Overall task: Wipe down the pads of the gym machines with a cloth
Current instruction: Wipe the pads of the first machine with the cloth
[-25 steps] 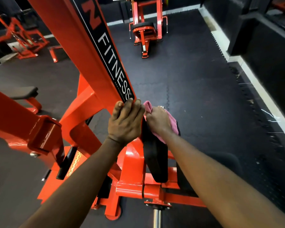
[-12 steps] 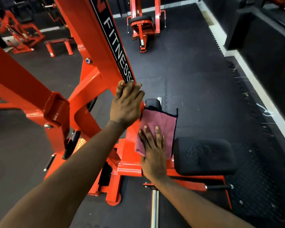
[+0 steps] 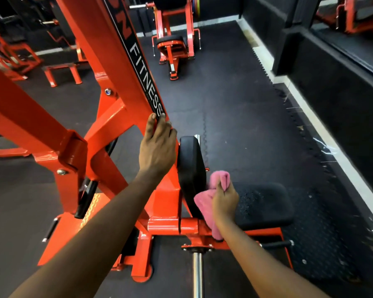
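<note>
Gripping the bunched pink cloth (image 3: 202, 205), the right hand (image 3: 225, 201) sits at the upright pad's (image 3: 191, 168) 4 o'clock edge; left hand (image 3: 157, 149) rests straight-fingered on the orange beam (image 3: 95, 39); open floor mat (image 3: 235, 115) at 1 o'clock.

Glossy orange painted metal frame (image 3: 108, 134), smooth black upright pad (image 3: 190, 168), pink cloth (image 3: 205, 203), speckled matt seat pad (image 3: 265, 203).

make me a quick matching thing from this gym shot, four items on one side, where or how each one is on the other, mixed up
1 left hand
2 right hand
3 cloth
4 seat pad

a pink, bunched up
b black, lying flat to the right of the upright pad
c rests on the orange frame
d grips the cloth

Pairs: 1-c, 2-d, 3-a, 4-b
</note>
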`<state>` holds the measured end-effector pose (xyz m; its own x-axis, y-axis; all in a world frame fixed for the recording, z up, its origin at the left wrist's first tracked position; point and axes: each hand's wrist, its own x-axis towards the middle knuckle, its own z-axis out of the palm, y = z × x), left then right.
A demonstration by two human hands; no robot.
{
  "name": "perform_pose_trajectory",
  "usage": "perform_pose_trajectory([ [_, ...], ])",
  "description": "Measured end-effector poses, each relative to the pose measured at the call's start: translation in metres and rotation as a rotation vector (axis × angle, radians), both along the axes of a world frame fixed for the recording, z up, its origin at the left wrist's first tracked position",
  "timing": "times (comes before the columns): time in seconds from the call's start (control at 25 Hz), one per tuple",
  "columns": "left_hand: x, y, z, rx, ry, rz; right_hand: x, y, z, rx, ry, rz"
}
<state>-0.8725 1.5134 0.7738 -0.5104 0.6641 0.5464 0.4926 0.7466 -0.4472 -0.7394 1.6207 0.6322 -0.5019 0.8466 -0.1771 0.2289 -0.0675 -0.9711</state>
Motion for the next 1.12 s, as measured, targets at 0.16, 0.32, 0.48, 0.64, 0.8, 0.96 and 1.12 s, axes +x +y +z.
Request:
perform_pose_trajectory([
  [0.16, 0.005, 0.005, 0.005, 0.116, -0.035, -0.021, -0.058, 0.034, 0.043, 0.132, 0.181, 0.144],
  [0.32, -0.005, 0.03, 0.015, 0.133, -0.043, 0.007, -0.127, 0.055, 0.058, 0.501, 0.288, 0.321],
  [0.48, -0.019, 0.068, 0.022, -0.055, -0.217, 0.334, -0.16, 0.059, 0.025, 0.676, -0.015, 0.849],
  [0.64, -0.034, 0.083, 0.01, -0.329, -0.239, 0.567, -0.199, 0.089, 0.017, 0.378, 0.063, 0.959],
  [0.8, -0.041, 0.086, 0.004, -0.455, -0.22, 0.575, -0.254, 0.11, -0.007, -0.178, -0.237, 0.955],
  [0.96, -0.045, 0.088, -0.002, -0.464, -0.228, 0.583, -0.255, 0.113, 0.005, 0.043, -0.244, 1.08],
  [1.12, -0.046, 0.088, -0.005, -0.442, -0.201, 0.591, -0.205, 0.108, 0.026, 0.283, 0.475, 1.092],
])
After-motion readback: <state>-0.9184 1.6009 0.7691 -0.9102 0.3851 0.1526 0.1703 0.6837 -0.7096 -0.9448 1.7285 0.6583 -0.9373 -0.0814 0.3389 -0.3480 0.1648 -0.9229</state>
